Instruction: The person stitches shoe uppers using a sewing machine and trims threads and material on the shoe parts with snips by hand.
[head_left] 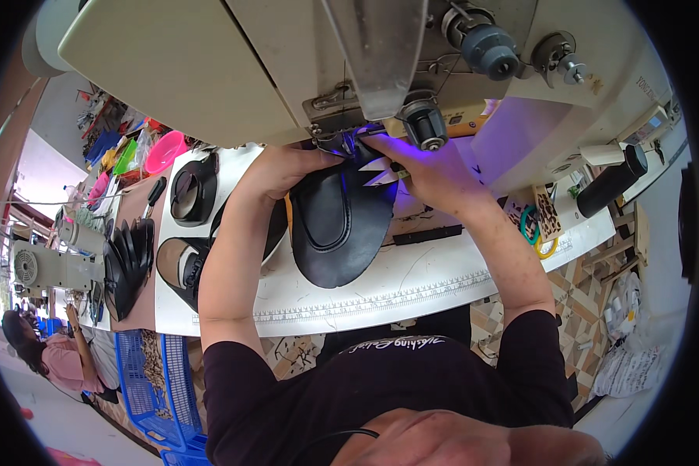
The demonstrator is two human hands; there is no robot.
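Observation:
A black leather shoe upper (342, 233) with a stitched curved seam lies under the sewing machine head (287, 70), its rounded end toward me. My left hand (291, 167) grips its far left edge, thumb on top, close by the needle area. From the right, my right hand (435, 175) reaches to the same spot, its fingertips at the leather near the purple-lit presser foot. Small thread snips (380, 172) are tucked in that hand, their pale blades spread over the leather. The machine and my fingers hide part of the stitching point.
More black shoe uppers (195, 186) lie on the white table (365, 305) at left, beside a fan of black pieces (128, 260). Scissors with coloured handles (547, 247) and a black cylinder (612, 182) are at right. A blue crate (142, 380) and a seated person (70, 361) are lower left.

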